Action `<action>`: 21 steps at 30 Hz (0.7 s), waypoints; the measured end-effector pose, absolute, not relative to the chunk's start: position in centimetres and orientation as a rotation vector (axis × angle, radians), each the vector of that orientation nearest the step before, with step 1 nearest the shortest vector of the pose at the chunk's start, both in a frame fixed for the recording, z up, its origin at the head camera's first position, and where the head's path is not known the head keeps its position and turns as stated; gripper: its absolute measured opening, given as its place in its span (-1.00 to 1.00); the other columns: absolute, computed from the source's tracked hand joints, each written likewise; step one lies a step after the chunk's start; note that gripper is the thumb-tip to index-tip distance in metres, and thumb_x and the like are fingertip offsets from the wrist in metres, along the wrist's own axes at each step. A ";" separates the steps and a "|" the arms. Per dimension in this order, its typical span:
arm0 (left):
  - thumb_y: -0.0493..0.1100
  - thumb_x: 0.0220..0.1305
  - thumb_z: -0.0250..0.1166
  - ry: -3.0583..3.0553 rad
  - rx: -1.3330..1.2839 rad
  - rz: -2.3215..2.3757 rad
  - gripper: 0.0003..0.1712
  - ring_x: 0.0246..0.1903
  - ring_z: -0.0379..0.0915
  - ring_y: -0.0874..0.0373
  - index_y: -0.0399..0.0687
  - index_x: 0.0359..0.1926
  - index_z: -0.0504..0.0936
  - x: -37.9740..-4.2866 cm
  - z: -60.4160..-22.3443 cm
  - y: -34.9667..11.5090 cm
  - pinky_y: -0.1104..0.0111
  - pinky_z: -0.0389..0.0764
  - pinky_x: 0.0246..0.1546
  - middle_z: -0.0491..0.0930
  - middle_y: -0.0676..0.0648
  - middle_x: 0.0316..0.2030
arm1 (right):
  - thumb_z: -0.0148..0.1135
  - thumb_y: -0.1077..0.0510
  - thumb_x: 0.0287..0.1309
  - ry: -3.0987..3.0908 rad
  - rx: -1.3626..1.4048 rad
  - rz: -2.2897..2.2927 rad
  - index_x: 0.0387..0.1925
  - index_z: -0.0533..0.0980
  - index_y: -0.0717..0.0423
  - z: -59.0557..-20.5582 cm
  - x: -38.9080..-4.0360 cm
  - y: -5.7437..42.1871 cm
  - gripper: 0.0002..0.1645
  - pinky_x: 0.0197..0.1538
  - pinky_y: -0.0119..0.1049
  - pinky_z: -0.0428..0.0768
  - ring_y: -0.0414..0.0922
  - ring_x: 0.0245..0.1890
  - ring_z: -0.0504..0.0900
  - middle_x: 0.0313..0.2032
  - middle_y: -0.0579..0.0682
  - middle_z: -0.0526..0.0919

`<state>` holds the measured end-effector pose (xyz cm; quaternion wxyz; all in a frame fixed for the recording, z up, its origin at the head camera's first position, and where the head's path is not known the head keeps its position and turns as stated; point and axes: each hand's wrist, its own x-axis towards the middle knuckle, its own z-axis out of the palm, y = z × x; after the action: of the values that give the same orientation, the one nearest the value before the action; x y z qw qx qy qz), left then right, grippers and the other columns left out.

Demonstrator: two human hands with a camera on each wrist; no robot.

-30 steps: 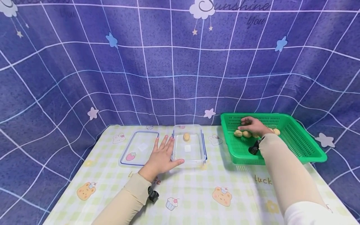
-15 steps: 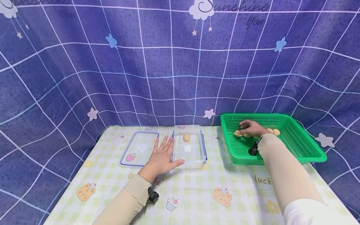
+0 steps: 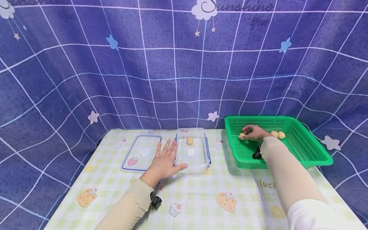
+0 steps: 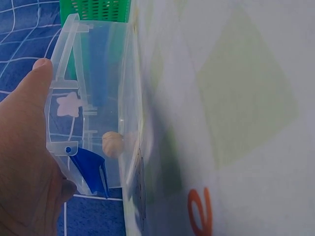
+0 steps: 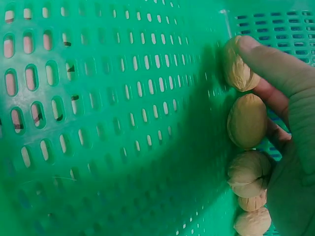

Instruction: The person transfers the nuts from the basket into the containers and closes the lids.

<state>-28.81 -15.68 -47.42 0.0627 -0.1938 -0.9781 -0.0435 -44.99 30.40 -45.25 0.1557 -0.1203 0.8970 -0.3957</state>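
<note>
My left hand [image 3: 162,164] lies with fingers straight and spread along the left side of a clear plastic food container [image 3: 198,164]. In the left wrist view its thumb reaches the rim of the container [image 4: 61,59], whose blue clip hangs down. One walnut [image 3: 189,141] sits inside. Over in the green basket [image 3: 244,163], my right hand [image 3: 254,132] pinches a walnut [image 5: 238,66] between thumb and fingers, at the end of a row of walnuts. An adjacent walnut [image 5: 247,121] lies right beside the fingers. From the head view, the hand hides part of the row.
A clear lid with a blue seal [image 3: 141,153] lies flat left of the container, partly under the left forearm's side of the scene. More walnuts [image 3: 277,134] lie in the basket beyond the right wrist. A patterned cloth covers the table [image 3: 201,191]; a blue curtain [image 3: 161,64] hangs behind.
My right hand has lowered and moved slightly left onto the end walnut, its thumb and fingers closing around it. The left hand and container have stayed in place.
</note>
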 end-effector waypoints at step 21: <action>0.70 0.25 -0.25 -2.920 -0.578 -0.114 0.31 0.58 -0.39 -0.07 -0.28 0.59 -0.05 -29.0 -48.1 -15.7 -0.18 -0.42 0.49 -0.03 -0.18 0.57 | 0.41 0.26 0.20 2.632 -0.367 -0.985 0.00 0.53 0.43 -45.2 -45.6 30.2 -0.59 -0.21 -0.26 0.55 -0.06 -0.25 0.55 -0.22 0.15 0.64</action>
<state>-28.96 -15.70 -48.09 0.0812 -0.1935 -0.9770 -0.0382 -45.55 30.22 -45.22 0.1531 -0.1280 0.9177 -0.3435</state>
